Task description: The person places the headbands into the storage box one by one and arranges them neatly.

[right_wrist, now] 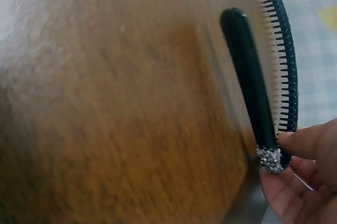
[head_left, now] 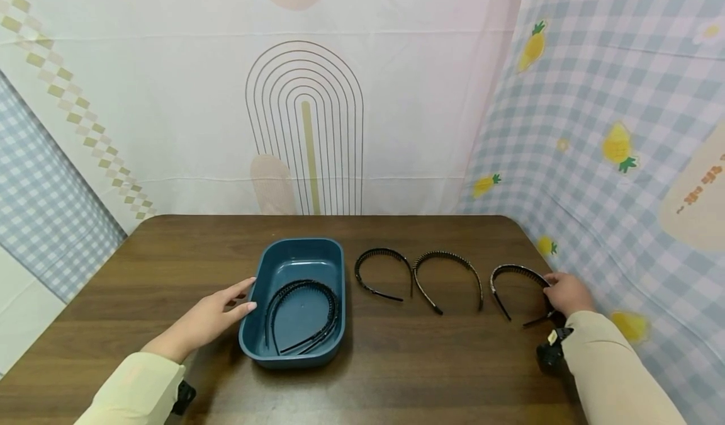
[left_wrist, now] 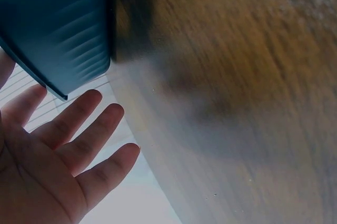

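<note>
At the right end of the table my right hand (head_left: 569,294) pinches one side of a black toothed headband (head_left: 518,269). In the right wrist view, thumb and fingers grip this headband (right_wrist: 287,60) beside a band of silvery glitter. Two more headbands lie left of it: a gold-and-black one (head_left: 447,255) and a black one (head_left: 382,252). A blue plastic basin (head_left: 298,361) holds several black headbands (head_left: 306,284). My left hand (head_left: 206,321) rests with its fingertips against the basin's left rim; the left wrist view shows its fingers spread and nearly straight.
The brown wooden table (head_left: 419,374) has rounded far corners. Behind it hangs a pale patterned cloth (head_left: 408,110). A blue checked cloth (head_left: 589,223) with pineapple prints runs along the right edge, close beside the right hand.
</note>
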`<state>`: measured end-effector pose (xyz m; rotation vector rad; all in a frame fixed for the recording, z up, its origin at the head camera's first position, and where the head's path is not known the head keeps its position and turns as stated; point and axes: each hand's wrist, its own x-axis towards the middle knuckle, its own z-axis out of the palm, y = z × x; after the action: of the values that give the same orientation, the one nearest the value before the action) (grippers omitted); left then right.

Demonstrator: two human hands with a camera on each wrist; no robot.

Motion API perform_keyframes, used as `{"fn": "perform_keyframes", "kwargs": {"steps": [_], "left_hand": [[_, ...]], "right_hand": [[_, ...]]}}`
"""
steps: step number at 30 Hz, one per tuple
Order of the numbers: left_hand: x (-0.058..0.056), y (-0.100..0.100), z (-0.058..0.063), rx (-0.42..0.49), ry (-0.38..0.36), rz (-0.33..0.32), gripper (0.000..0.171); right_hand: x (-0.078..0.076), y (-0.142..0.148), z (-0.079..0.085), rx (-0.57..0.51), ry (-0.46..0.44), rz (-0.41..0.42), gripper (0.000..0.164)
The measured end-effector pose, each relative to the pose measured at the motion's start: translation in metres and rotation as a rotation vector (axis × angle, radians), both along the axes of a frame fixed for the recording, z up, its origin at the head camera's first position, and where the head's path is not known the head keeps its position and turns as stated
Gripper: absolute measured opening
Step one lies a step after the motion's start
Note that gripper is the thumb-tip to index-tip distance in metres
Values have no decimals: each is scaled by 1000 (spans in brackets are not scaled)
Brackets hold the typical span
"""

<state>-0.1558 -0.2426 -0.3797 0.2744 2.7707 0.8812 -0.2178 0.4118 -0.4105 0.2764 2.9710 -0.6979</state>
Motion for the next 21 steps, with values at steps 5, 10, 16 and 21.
{"fn": "perform_keyframes", "kwargs": {"steps": [5,10,16,21], "left_hand": [[0,0,0,-5,3,1,72],[0,-1,0,-8,-2,5,72],[0,0,-1,-18,-2,11,72],[-1,0,-1,-19,7,5,71]], "right_hand": [[0,0,2,-9,4,10,37],[0,-3,6,1,65,30,34],[1,-6,13,11,90,23,33],[2,-7,16,-10,108,4,33]]}}
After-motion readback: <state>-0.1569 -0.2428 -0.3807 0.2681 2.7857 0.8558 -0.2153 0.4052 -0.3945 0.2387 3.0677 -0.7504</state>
